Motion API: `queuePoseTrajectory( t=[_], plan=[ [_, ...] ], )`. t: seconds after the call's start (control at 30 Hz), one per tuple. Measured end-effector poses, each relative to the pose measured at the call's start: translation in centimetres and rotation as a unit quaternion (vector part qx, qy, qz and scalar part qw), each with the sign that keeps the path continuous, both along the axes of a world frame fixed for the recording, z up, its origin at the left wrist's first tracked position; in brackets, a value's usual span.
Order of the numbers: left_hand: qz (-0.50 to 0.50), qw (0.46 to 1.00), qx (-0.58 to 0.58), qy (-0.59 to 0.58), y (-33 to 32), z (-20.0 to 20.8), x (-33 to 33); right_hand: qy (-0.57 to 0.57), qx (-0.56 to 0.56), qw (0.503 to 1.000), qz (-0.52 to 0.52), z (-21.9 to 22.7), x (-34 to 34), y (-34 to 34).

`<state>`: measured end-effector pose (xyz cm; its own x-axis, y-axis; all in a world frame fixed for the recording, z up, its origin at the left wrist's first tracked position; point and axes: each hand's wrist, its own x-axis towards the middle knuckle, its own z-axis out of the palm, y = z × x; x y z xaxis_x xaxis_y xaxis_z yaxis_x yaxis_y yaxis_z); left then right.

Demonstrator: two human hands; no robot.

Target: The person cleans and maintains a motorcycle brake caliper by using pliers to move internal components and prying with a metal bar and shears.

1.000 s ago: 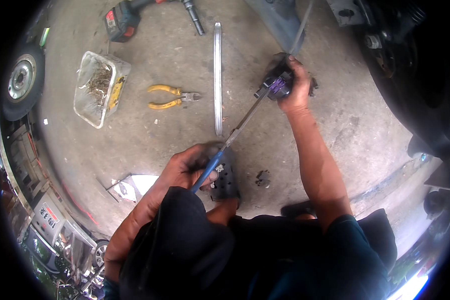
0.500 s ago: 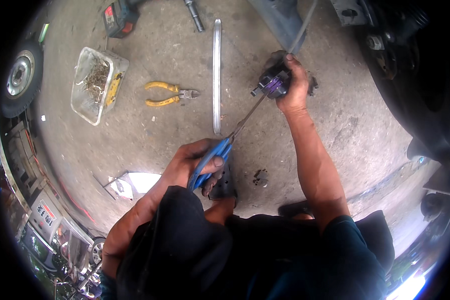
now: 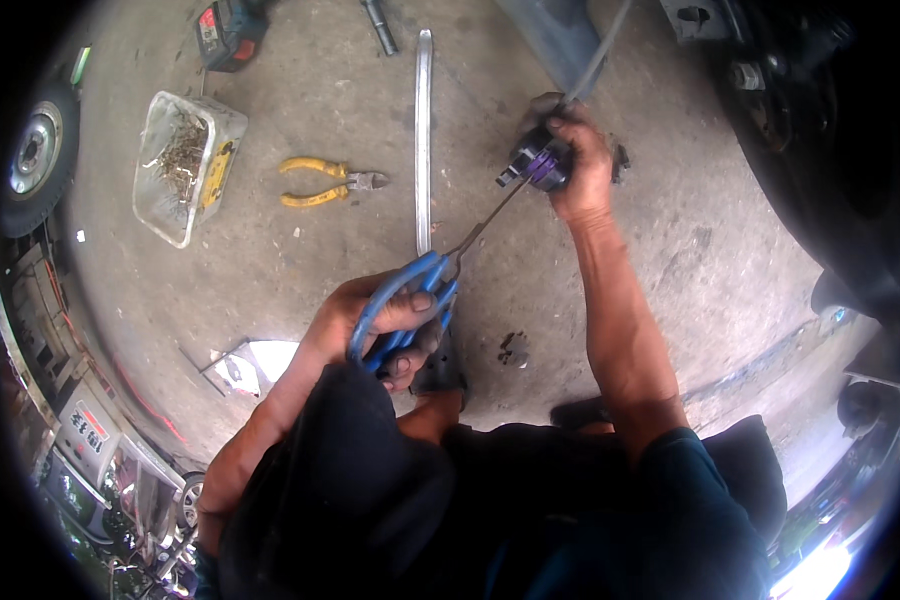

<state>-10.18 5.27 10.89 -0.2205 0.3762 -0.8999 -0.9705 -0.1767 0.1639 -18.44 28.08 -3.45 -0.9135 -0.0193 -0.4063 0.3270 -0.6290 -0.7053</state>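
Note:
My left hand (image 3: pixel 346 308) is closed around the blue handles of a pair of long-nose pliers (image 3: pixel 433 268), its thumb lying over them. The handles stand spread apart. Long thin jaws run up and to the right, with their tips at a black connector-like part with purple pieces (image 3: pixel 542 165). Whether the tips grip anything there cannot be made out. My right hand (image 3: pixel 588 172) is wrapped around that part from its right side. A grey rod or cable (image 3: pixel 602 50) rises from behind the right hand toward the upper edge.
Yellow-handled cutting pliers (image 3: pixel 315 182), a long metal bar (image 3: pixel 423 140) and a tub of small debris (image 3: pixel 210 175) lie on the concrete floor. At the top are a battery tool (image 3: pixel 232 38) and a socket extension (image 3: pixel 380 28). Dark vehicle parts (image 3: pixel 820 150) stand on the right.
The blue handles have spread wider apart in my left hand. The right hand keeps its hold on the black and purple part. The whole view has shifted slightly.

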Motion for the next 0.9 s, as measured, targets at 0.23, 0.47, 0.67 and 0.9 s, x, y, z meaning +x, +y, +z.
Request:
queuePoseTrajectory(
  t=[0.23, 0.47, 0.67, 0.9],
  plan=[
    [-0.002, 1.000, -0.015, 0.026, 0.9, 1.1, -0.6, 0.006, -0.011, 1.000, 0.021, 0.0, -0.5, 0.5],
    [-0.051, 0.998, -0.009, 0.031, 0.6, 0.6, -1.8, 0.000, -0.003, 1.000, 0.016, 0.2, -0.6, 0.4],
    [-0.037, 0.998, -0.039, 0.038, 0.7, 0.5, -1.8, 0.014, -0.015, 0.999, 0.045, 0.0, -0.6, 0.6],
    [-0.026, 0.997, -0.051, 0.048, 1.3, -0.2, -1.9, 0.004, 0.006, 0.999, 0.039, 0.1, -1.1, 0.2]
  ],
)
